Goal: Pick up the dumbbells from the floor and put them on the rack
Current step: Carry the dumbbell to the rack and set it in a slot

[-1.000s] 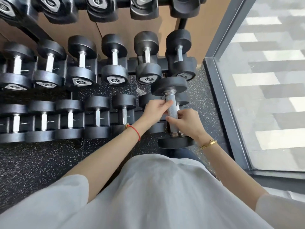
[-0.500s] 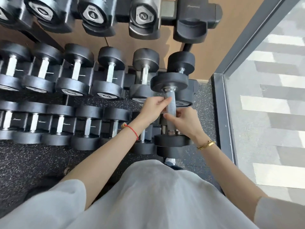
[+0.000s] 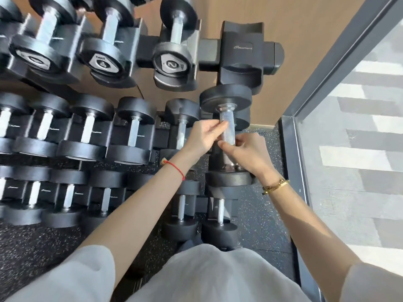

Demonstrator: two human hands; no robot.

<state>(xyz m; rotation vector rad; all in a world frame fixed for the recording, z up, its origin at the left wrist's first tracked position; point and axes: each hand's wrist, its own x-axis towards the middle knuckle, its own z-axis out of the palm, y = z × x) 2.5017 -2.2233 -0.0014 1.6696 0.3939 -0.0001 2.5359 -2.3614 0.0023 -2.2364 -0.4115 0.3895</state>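
Observation:
I hold one black dumbbell (image 3: 225,99) with a knurled silver handle in the air, in front of the rack's right end. My left hand (image 3: 204,136) grips the handle from the left and my right hand (image 3: 248,153) grips it lower down from the right. The dumbbell's far head sits just below an empty black cradle (image 3: 239,55) at the right end of the top tier. The three-tier rack (image 3: 209,51) is filled with black dumbbells.
A tan wall stands behind the rack. A grey metal window frame (image 3: 292,149) and glass run along the right. Dumbbells (image 3: 219,229) on the lowest tier sit below my hands. The floor (image 3: 32,247) is dark speckled rubber.
Both hands have lifted the dumbbell from the level of the lowest tier up past the middle tier, toward the empty top cradle. My view has tilted upward.

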